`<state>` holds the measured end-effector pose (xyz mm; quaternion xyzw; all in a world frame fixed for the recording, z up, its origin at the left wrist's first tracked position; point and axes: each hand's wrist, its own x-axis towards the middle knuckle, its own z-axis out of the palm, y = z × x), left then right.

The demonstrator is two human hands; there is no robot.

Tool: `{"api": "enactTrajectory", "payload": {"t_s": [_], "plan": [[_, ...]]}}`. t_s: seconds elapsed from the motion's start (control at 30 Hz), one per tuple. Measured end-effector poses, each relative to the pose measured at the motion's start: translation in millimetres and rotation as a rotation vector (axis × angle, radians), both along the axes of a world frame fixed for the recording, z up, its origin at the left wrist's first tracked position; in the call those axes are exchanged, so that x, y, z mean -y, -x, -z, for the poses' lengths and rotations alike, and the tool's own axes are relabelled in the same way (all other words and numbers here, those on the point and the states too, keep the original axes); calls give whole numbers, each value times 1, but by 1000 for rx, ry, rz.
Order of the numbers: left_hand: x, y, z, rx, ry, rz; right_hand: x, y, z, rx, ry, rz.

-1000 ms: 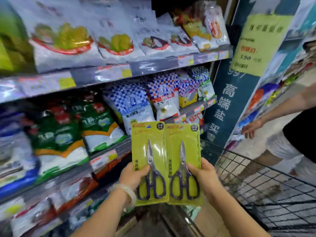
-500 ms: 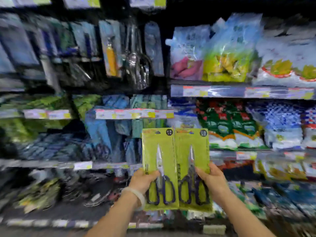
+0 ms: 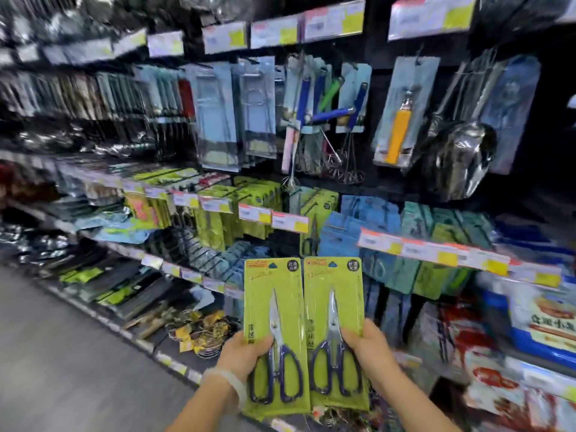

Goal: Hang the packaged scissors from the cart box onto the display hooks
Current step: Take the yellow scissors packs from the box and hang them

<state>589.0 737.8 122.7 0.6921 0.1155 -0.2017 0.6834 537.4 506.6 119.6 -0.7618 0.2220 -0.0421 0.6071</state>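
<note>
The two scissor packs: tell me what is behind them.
Behind the scissor packs hang blue carded goods under a price-tag rail. The packs cover whatever hangs directly behind them. Left hand and right hand grip them.

head view, forward-down, shelves [image 3: 280, 219] seemingly near

Dim shop aisle, blurred throughout. Dark display wall [image 3: 383, 194] filling most of the view. Hung on it, packaged kitchen utensils [image 3: 324, 107], with a shiny metal ladle [image 3: 461, 154] to their right. Above them, a row of pink-and-yellow price tags [image 3: 333, 23]. Below, rows of green and blue carded packs [image 3: 389, 241]. Lower left of the wall, grey floor [image 3: 56, 363].
</note>
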Motion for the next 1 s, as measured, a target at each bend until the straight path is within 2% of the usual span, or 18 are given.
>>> {"api": "enactTrajectory", "payload": {"t_s": [0.1,0.17,0.27,0.33,0.37,0.47,0.63,0.8,1.0], "plan": [[-28,-51,13,-16,2,-28,-24,-51,0,-17,-59,-34],[-47,-96,49,-12,-23,-41,-37,-81,5,-49,-102,-22],[-70,-151,114,-28,-66,-17,-49,-109,15,-143,-41,18],[-71,-160,106,-69,-64,-8,-50,-129,24,-170,-35,37],[-64,-153,76,-52,-77,-9,-52,-139,19,-166,-24,63],[-54,-163,44,-103,-88,61,-48,-167,3,-139,54,95],[-40,-185,18,-44,-27,174,-42,-195,-2,-113,142,101],[-44,-206,8,-31,-19,282,-55,-188,17,-122,147,115],[-59,-231,33,-94,21,343,-57,-210,9,-69,42,300]]}}
